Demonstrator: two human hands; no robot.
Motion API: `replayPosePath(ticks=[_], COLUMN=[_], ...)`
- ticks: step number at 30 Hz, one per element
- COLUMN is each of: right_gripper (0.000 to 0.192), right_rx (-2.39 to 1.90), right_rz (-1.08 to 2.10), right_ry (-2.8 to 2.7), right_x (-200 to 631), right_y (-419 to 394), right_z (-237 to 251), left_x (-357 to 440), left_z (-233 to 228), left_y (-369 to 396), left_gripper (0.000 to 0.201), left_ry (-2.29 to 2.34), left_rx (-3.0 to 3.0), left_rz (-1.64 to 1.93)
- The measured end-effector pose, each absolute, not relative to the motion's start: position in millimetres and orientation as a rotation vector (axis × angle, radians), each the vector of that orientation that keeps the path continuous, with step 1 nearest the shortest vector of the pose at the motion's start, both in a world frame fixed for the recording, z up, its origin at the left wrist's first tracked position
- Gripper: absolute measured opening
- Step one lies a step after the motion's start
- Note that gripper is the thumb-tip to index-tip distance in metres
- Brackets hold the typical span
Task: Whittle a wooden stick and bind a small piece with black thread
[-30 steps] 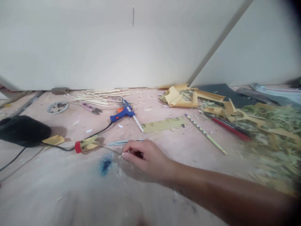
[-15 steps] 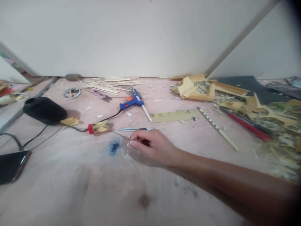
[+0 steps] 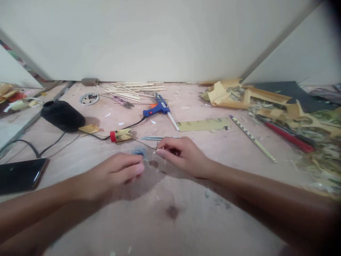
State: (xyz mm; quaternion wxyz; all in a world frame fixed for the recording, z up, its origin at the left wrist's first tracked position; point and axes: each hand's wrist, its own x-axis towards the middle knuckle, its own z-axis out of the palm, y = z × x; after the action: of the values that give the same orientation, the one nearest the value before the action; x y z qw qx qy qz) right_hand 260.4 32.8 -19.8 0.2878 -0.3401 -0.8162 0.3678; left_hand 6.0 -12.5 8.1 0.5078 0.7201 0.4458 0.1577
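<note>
Since the earlier frame, left hand [image 3: 117,174] has entered, fingers loosely curled, tips resting beside blue stain [image 3: 139,152]. Right hand [image 3: 181,154] pinches thin dark wire [image 3: 145,145], which runs left toward red-capped piece [image 3: 121,135], near craft knife [image 3: 160,138]. Judgement: hold the pinch low and the wire taut while the left fingers steady it.

Both bare forearms reach in from the near edge, angled toward each other. The left hand [image 3: 117,174] lies low, palm down, knuckles up, its fingers [image 3: 134,168] loosely curled together and pointing right. The right hand [image 3: 183,154] sits just beyond it, slightly apart, thumb and forefinger pinched at the tips, the other fingers tucked beneath.
</note>
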Motion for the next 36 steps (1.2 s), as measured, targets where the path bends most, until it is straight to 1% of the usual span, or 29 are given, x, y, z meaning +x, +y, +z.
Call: replayPosePath(ticks=[1,2,5,8,16,19,24,27,30,36], right_gripper=[0.019,0.019,0.015,0.013,0.012,0.012,0.011,0.01,0.01,0.01], right_rx=[-0.877,-0.845,-0.806,-0.829,-0.604,-0.616,-0.658,-0.677,-0.667,-0.655], right_rz=[0.969,0.949,0.862,0.796,0.809,0.765,0.687,0.654,0.701,0.905], right_ry=[-2.166,-2.15,-2.107,-2.093,-2.274,-2.315,-2.38,-2.403,-2.396,-2.388], right_x=[261.5,262.8,265.5,266.4,265.9,264.4,263.2,263.6,263.5,262.5], right_y=[31.4,30.0,27.1,27.3,32.3,32.9,30.8,29.5,29.6,31.5], right_z=[-19.3,-18.7,-17.4,-16.8,-14.2,-15.9,-20.8,-23.2,-23.4,-18.7], left_x=[15.4,25.3,48.8,53.7,41.4,43.2,44.8,44.4,43.3,39.7], left_z=[6.7,4.3,-6.1,-13.5,-9.5,-8.8,-10.8,-11.2,-12.6,-16.4], left_y=[-9.6,-6.1,4.5,11.4,13.3,12.3,11.5,11.7,11.7,10.6], left_gripper=[0.037,0.04,0.041,0.041,0.032,0.029,0.017,0.018,0.018,0.012], left_ry=[1.061,1.022,0.9,0.814,0.833,0.863,0.94,0.916,0.908,0.949], left_rx=[1.728,1.712,1.644,1.646,1.685,1.694,1.705,1.791,1.837,1.82], left_rz=[0.397,0.434,0.611,0.679,0.705,0.716,0.724,0.738,0.723,0.737])
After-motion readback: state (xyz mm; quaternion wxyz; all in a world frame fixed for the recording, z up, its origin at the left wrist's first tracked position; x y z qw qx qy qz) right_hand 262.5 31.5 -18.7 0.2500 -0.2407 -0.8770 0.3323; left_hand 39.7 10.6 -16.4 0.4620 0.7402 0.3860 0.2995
